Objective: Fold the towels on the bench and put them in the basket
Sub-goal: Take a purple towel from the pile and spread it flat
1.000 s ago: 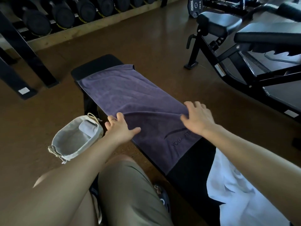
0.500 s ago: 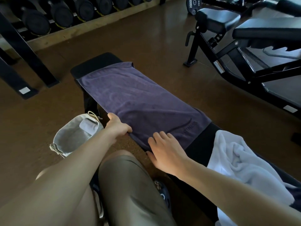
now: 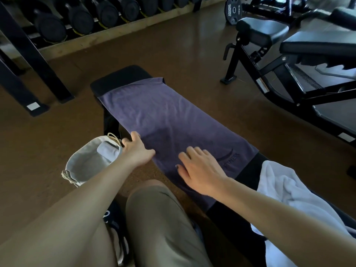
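Hands (image 3: 137, 151) now flat on towel (image 3: 173, 120)

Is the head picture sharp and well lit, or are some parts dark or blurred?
Head view: dim overall; the purple towel is fairly clear, the white towel is the brightest area, the right hand looks slightly blurred, and the dumbbell rack is dark. Straight lines bend near the edges.

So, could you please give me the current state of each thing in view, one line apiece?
purple towel: spread flat along the bench, not yet folded small.
white towel: crumpled, unfolded, on the bench's near end.
basket: on the floor, open, one rolled pale towel inside.
bench: level, far end bare.
left hand: open, at the towel's near edge.
right hand: open, flat on the towel.
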`<state>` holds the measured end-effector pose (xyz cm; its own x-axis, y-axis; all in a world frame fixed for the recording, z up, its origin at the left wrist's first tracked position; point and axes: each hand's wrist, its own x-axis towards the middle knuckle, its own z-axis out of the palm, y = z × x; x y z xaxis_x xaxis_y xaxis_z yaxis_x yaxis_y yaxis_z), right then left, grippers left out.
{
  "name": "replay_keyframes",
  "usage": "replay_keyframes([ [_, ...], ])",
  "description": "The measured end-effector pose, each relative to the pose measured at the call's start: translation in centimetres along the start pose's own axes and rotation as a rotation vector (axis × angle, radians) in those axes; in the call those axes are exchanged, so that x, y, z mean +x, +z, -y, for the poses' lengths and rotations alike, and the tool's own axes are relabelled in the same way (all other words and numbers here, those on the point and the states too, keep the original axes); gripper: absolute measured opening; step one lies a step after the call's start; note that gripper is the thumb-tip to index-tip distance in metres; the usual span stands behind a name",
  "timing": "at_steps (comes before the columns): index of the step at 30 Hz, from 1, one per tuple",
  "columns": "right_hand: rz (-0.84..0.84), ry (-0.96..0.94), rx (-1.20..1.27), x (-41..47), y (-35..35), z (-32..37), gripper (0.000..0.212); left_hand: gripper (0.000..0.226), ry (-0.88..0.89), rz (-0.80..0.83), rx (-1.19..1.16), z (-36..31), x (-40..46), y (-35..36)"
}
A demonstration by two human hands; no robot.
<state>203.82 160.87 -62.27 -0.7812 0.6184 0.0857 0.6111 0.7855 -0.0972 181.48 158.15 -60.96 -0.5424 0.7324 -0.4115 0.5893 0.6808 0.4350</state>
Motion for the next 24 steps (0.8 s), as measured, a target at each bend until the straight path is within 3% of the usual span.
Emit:
replay_keyframes([
  [3,0.123,0.075,0.029,2.9,0.6,-1.3,0.053,0.065,0.174,-0.119,0.159,-0.4,1.0,-0.4],
  [9,0.211,0.097,0.053,11.3,1.9,-3.1,0.058,0.068,0.281,-0.018,0.381,-0.8,5.6,-1.2],
  [19,0.161,0.169,0.089,30.8,5.2,-7.0,0.061,0.062,0.199,-0.194,0.340,1.3,19.5,-6.9],
  [24,0.115,0.223,0.146,38.3,6.3,-8.3,0.061,0.062,0.150,-0.279,0.151,2.9,24.1,-8.0],
])
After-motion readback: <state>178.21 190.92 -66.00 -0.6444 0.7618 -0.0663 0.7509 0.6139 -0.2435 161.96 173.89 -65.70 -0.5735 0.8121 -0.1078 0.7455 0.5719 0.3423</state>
